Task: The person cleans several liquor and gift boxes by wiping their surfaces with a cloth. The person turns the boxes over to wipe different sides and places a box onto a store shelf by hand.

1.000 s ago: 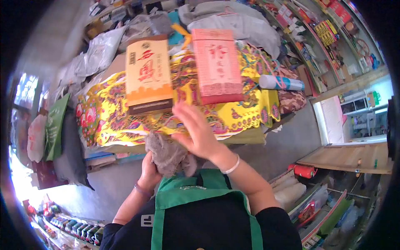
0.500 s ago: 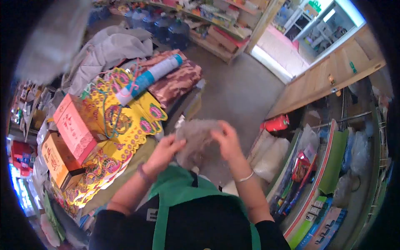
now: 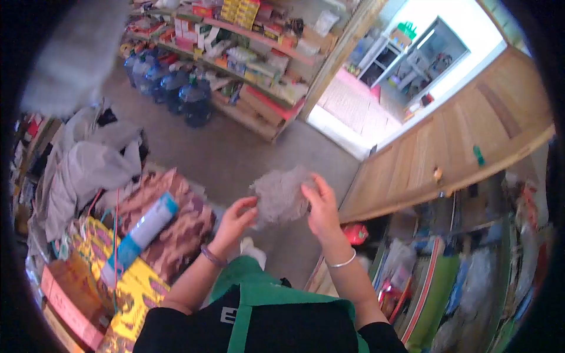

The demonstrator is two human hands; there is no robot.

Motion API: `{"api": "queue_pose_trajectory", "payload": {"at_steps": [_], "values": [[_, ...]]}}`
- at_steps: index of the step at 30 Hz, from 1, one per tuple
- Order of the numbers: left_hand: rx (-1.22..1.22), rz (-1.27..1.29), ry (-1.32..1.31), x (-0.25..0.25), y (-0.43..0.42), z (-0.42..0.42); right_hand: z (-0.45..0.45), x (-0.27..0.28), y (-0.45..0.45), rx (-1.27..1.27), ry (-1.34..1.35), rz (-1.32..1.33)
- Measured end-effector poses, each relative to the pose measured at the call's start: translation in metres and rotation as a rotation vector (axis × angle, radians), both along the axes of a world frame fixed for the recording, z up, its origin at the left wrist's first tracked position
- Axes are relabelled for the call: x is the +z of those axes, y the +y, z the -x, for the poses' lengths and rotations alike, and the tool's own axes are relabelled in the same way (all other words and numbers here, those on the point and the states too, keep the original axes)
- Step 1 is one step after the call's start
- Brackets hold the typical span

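Note:
A crumpled grey-brown cloth (image 3: pixel 281 195) is held up in front of my body, above the floor. My right hand (image 3: pixel 321 206) pinches its right edge between thumb and fingers. At the cloth's left edge is my left hand (image 3: pixel 236 222), its fingers bent around the edge. Lower left, the yellow patterned cloth (image 3: pixel 138 294) lies under a blue and white roll (image 3: pixel 141 232), with the pink box (image 3: pixel 70 306) at its left. A camouflage-patterned cloth (image 3: pixel 182 235) lies beside the roll.
Large blue water bottles (image 3: pixel 194 103) stand on the floor by stocked shelves (image 3: pixel 259 70). A wooden door (image 3: pixel 447 129) stands at the right beside a bright doorway. Below it are a red cylinder (image 3: pixel 355 233) and racks of goods. Grey sheeting (image 3: pixel 88 170) lies at left.
The view has swung right toward the doorway. Both boxes have shifted to the lower left of the view. My right hand, earlier apart from the grey-brown cloth, now holds it.

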State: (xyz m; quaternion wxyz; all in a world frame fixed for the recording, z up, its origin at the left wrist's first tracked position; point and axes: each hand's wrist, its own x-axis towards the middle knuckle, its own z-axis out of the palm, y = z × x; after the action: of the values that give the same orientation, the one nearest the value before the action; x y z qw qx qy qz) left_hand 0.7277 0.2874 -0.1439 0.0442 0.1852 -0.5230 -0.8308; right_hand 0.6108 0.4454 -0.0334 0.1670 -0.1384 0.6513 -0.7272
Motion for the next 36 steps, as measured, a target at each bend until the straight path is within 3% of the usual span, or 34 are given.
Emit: {"api": "queue_pose_trajectory", "payload": {"at_steps": [3, 8, 11, 12, 15, 17, 19, 20, 22, 24, 25, 27, 29, 33, 36], "values": [[-0.076, -0.254, -0.108, -0.006, -0.018, 0.062, 0.064, 0.006, -0.035, 0.192, 0.041, -0.144], [-0.112, -0.908, 0.057, 0.025, -0.05, 0.146, 0.143, 0.011, -0.099, 0.372, -0.436, 0.138], [0.062, -0.804, 0.138, -0.005, -0.072, 0.19, 0.213, -0.012, -0.121, 0.45, 0.295, -0.521], [0.093, -0.885, 0.204, 0.013, -0.084, 0.2, 0.235, -0.028, -0.125, 0.401, 0.672, -0.557], [0.27, -0.669, 0.172, 0.005, -0.113, 0.25, 0.288, -0.052, -0.149, 0.614, 0.849, -0.322], [0.144, -0.647, 0.17, 0.034, -0.124, 0.28, 0.304, -0.037, -0.17, 0.775, 0.779, -0.334], [-0.006, -0.515, 0.246, 0.062, -0.132, 0.326, 0.354, -0.044, -0.192, 0.675, 0.638, -0.276], [-0.119, -0.566, 0.305, 0.066, -0.145, 0.35, 0.384, -0.046, -0.197, 0.672, 0.446, -0.263], [-0.302, -0.23, 0.179, 0.103, -0.176, 0.388, 0.441, -0.051, -0.206, 0.651, 0.047, -0.231], [-0.514, 0.123, 0.087, 0.148, -0.215, 0.422, 0.482, -0.037, -0.214, 0.531, -0.264, 0.072], [-0.5, 0.272, 0.041, 0.158, -0.237, 0.438, 0.501, -0.028, -0.218, 0.463, -0.416, 0.214], [-0.185, 0.408, 0.062, 0.185, -0.276, 0.47, 0.539, -0.012, -0.227, 0.415, -0.457, 0.262], [0.098, 0.52, 0.273, 0.188, -0.328, 0.509, 0.569, 0.002, -0.24, 0.382, -0.459, 0.28], [0.424, 0.855, 0.578, 0.212, -0.442, 0.603, 0.607, 0.037, -0.275, 0.357, -0.25, 0.305], [0.502, 1.099, 0.632, 0.266, -0.509, 0.671, 0.632, 0.049, -0.3, 0.314, -0.061, 0.34]]}}
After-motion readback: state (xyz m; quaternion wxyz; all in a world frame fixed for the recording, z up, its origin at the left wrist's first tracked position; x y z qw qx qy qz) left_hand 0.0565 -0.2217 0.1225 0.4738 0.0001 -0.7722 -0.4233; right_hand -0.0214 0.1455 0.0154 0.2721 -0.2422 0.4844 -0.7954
